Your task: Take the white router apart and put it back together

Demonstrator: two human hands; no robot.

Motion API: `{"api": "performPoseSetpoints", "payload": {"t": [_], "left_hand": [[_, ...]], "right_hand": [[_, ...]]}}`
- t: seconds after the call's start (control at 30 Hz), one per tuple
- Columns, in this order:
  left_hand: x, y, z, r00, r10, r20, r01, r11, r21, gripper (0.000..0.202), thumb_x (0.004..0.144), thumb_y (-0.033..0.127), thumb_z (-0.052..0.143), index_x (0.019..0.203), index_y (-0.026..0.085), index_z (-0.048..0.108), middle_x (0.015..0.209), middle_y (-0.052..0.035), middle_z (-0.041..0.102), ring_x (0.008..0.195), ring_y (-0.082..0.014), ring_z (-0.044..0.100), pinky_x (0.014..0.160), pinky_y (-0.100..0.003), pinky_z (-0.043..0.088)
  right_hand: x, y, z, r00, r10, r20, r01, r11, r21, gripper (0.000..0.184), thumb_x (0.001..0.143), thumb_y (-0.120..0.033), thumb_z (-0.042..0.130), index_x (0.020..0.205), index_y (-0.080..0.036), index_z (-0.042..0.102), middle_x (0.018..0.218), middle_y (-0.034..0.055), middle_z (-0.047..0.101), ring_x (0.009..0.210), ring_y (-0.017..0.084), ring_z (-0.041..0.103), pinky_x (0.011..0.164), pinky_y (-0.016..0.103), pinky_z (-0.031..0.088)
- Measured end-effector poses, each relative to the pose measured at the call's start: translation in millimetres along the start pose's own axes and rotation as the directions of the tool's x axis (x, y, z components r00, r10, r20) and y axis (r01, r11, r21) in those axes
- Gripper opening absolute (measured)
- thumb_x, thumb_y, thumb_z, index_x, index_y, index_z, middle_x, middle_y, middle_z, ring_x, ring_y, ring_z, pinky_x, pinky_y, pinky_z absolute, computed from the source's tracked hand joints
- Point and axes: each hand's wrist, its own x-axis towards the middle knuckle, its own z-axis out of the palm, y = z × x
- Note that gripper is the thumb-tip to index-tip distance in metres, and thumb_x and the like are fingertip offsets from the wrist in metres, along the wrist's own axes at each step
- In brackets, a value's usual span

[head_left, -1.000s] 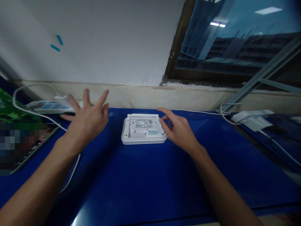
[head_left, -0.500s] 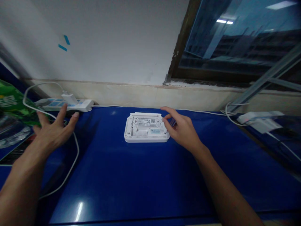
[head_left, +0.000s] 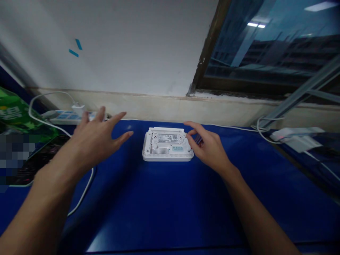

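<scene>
A white router [head_left: 168, 145] lies upside down on the blue table [head_left: 164, 209], its underside with vents and labels facing up. My right hand [head_left: 208, 148] is at the router's right edge, with curled fingertips at or just over its corner. A small glinting thing [head_left: 198, 140] shows by those fingers, too small to identify, and I cannot tell if it is held. My left hand [head_left: 92, 140] hangs open with spread fingers left of the router, holding nothing, in front of a white power strip [head_left: 63, 117].
A white charger [head_left: 78, 109] sits in the power strip, and a white cable [head_left: 82, 193] curves across the table's left side. A dark tablet or phone [head_left: 44, 156] and a green package [head_left: 13, 113] lie far left. A white adapter [head_left: 294, 136] sits right, below a window [head_left: 271, 46].
My left hand has swung right and forward, from beside the power strip to nearer the router. My right hand and the router stay in the same relation; the view has shifted slightly.
</scene>
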Motion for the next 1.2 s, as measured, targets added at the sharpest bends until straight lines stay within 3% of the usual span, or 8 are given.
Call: {"api": "performPoseSetpoints", "payload": {"t": [0.07,0.13,0.23,0.47,0.6,0.7,0.9,1.2], "left_hand": [[16,24,-6.3,0.987,0.126,-0.096,-0.122,0.992,0.038,0.072,0.098,0.060,0.034,0.157,0.021,0.027,0.155,-0.0151,0.043,0.148,-0.0401,0.027,0.122,-0.056,0.014],[31,47,-12.1,0.956,0.283,-0.078,-0.283,0.959,0.015,0.069,0.096,0.058,0.046,0.155,0.024,0.035,0.152,-0.0141,0.047,0.142,-0.0359,0.039,0.119,-0.049,0.027],[47,75,-20.1,0.866,0.487,0.113,-0.475,0.872,-0.123,0.069,0.091,0.051,0.060,0.153,0.031,0.038,0.146,-0.0090,0.054,0.128,-0.0292,0.055,0.108,-0.038,0.042],[61,115,-25.9,0.798,0.537,0.274,-0.510,0.844,-0.169,0.088,0.083,0.054,0.073,0.157,0.032,0.030,0.154,-0.0094,0.046,0.134,-0.0306,0.051,0.108,-0.040,0.042],[65,132,-23.1,0.770,0.563,0.301,-0.528,0.826,-0.197,0.091,0.075,0.051,0.082,0.151,0.026,0.040,0.152,-0.0104,0.049,0.133,-0.0295,0.052,0.108,-0.036,0.043],[69,136,-19.9,0.775,0.544,0.323,-0.506,0.839,-0.198,0.086,0.072,0.049,0.085,0.145,0.021,0.049,0.148,-0.0112,0.054,0.128,-0.0296,0.057,0.105,-0.034,0.045],[77,123,-13.7,0.793,0.462,0.397,-0.432,0.886,-0.168,0.110,0.064,0.048,0.090,0.155,0.025,0.035,0.160,-0.0116,0.039,0.139,-0.0340,0.046,0.112,-0.040,0.042],[88,107,-6.7,0.773,0.488,0.404,-0.463,0.871,-0.167,0.116,0.060,0.053,0.089,0.157,0.026,0.031,0.157,-0.0138,0.042,0.137,-0.0360,0.046,0.111,-0.045,0.042]], "right_hand": [[0,1,1,1.000,-0.009,-0.005,0.009,1.000,0.006,0.045,0.095,-0.020,0.052,0.140,-0.024,0.053,0.096,0.0021,0.072,0.064,0.013,0.062,0.068,0.028,0.051],[-1,2,2,1.000,-0.013,-0.022,0.013,1.000,0.008,0.047,0.095,-0.021,0.053,0.142,-0.024,0.049,0.099,0.0026,0.072,0.063,0.013,0.061,0.068,0.028,0.052],[-2,4,4,0.999,-0.002,-0.053,0.003,1.000,0.014,0.053,0.093,-0.022,0.056,0.145,-0.024,0.044,0.104,0.0033,0.071,0.060,0.012,0.058,0.065,0.028,0.052],[-2,3,6,1.000,-0.008,-0.018,0.008,1.000,0.003,0.041,0.094,-0.025,0.060,0.135,-0.023,0.054,0.098,0.0024,0.072,0.063,0.012,0.062,0.066,0.027,0.052],[-1,3,5,0.997,-0.007,-0.071,0.006,1.000,-0.009,0.024,0.095,-0.034,0.063,0.117,-0.024,0.065,0.085,0.0007,0.072,0.059,0.012,0.062,0.061,0.026,0.051],[-1,3,3,0.996,0.006,-0.091,-0.005,1.000,0.005,0.017,0.094,-0.036,0.065,0.104,-0.023,0.068,0.077,-0.0007,0.070,0.056,0.012,0.061,0.058,0.025,0.050],[0,0,0,0.999,0.036,0.028,-0.039,0.996,0.084,0.045,0.096,-0.029,0.060,0.139,-0.023,0.050,0.087,0.0008,0.072,0.062,0.013,0.063,0.060,0.025,0.050],[5,-10,-8,0.972,0.067,0.224,-0.102,0.983,0.149,0.038,0.097,-0.023,0.052,0.135,-0.023,0.047,0.099,0.0043,0.074,0.071,0.015,0.066,0.059,0.024,0.047]]}}
